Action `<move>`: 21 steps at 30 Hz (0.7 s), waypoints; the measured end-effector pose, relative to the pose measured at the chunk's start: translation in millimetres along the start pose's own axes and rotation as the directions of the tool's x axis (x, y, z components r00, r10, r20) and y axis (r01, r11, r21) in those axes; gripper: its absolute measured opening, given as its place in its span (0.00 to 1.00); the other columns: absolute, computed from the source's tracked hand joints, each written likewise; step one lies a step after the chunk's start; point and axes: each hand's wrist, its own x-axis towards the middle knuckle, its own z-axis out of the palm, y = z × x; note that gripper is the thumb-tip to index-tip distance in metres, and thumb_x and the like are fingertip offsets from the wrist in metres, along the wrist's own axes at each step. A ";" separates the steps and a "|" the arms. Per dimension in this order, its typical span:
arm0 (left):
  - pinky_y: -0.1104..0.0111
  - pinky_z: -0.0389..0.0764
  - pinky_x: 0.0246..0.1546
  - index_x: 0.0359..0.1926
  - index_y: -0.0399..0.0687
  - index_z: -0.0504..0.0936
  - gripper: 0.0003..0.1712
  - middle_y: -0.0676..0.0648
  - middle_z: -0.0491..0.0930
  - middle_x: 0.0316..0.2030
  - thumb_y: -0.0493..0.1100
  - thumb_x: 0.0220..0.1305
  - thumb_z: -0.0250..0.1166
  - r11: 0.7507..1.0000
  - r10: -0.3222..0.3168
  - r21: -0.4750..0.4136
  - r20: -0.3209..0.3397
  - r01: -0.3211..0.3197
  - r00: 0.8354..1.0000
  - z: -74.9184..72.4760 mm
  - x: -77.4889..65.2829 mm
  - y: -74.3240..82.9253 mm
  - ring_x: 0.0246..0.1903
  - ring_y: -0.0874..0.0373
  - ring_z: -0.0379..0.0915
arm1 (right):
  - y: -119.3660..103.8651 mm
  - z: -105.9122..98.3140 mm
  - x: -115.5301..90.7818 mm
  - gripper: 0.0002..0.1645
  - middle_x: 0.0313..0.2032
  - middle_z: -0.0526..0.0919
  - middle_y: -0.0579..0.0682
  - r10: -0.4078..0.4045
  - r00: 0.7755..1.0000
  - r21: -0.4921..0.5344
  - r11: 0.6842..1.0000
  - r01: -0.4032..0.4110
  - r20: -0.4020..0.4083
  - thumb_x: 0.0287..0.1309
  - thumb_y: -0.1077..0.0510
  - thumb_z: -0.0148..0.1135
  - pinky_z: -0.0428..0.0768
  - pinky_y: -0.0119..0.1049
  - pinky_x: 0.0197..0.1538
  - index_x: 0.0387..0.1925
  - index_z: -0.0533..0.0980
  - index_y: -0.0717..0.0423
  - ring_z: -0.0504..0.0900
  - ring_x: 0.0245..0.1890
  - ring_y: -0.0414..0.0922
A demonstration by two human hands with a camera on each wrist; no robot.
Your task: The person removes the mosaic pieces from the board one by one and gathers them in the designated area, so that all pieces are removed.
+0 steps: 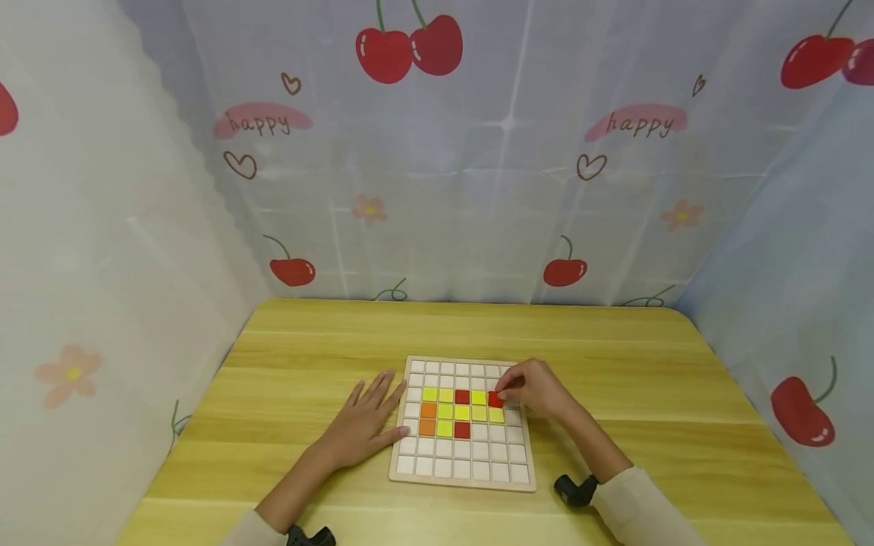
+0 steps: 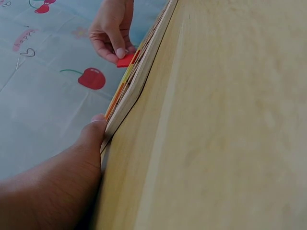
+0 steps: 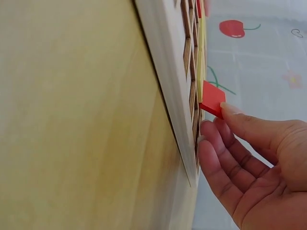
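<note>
A pale wooden grid board (image 1: 464, 482) with square recesses lies on the table. Several yellow tiles (image 1: 445, 411), orange tiles (image 1: 427, 418) and dark red tiles (image 1: 462, 430) fill part of its middle rows. My right hand (image 1: 536, 388) pinches a bright red square tile (image 3: 213, 98) between thumb and fingers, tilted over the board's right side at the end of the upper coloured row. My left hand (image 1: 365, 426) lies flat with spread fingers on the table at the board's left edge, its thumb touching the rim.
The wooden table (image 1: 307, 341) extends around the board. Behind and at both sides hangs a pale curtain (image 1: 464, 189) printed with cherries, hearts and flowers. Dark wrist straps (image 1: 576, 491) sit beside the sleeves.
</note>
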 end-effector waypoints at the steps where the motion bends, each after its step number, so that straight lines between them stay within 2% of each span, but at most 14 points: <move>1: 0.39 0.43 0.73 0.82 0.50 0.50 0.47 0.38 0.44 0.80 0.70 0.75 0.47 1.000 0.002 0.000 -0.003 -0.002 1.000 0.1 -0.4 0.2 0.79 0.42 0.39 | 0.0 0.1 0.1 0.03 0.30 0.87 0.46 -0.001 1.000 0.000 1.000 0.001 0.004 0.56 0.67 0.73 0.81 0.33 0.34 0.31 0.87 0.57 0.79 0.30 0.44; 11: 0.41 0.40 0.74 0.82 0.53 0.47 0.47 0.40 0.41 0.80 0.72 0.74 0.44 1.000 -0.018 -0.004 0.032 0.018 0.999 -0.6 -1.2 2.5 0.79 0.43 0.37 | 3.0 -0.6 -0.4 0.04 0.31 0.86 0.46 -0.007 1.000 0.011 1.000 0.007 0.028 0.57 0.68 0.72 0.80 0.32 0.32 0.32 0.87 0.58 0.79 0.29 0.44; 18: 0.40 0.42 0.74 0.82 0.51 0.48 0.47 0.39 0.43 0.80 0.71 0.74 0.46 1.000 -0.007 0.010 0.015 0.007 1.000 -1.5 -0.6 2.6 0.79 0.43 0.38 | 4.5 -7.5 -0.4 0.04 0.31 0.87 0.45 -0.010 0.999 -0.037 0.999 0.009 -0.036 0.57 0.66 0.73 0.80 0.33 0.35 0.32 0.88 0.55 0.79 0.31 0.44; 21: 0.40 0.42 0.74 0.82 0.51 0.48 0.47 0.39 0.43 0.80 0.71 0.74 0.46 1.000 -0.006 0.011 0.012 0.006 1.000 -1.6 -0.6 1.9 0.79 0.43 0.38 | 5.2 -12.6 -0.1 0.01 0.31 0.87 0.45 -0.002 0.998 -0.028 1.000 0.001 -0.063 0.57 0.63 0.75 0.81 0.33 0.36 0.33 0.88 0.56 0.80 0.32 0.44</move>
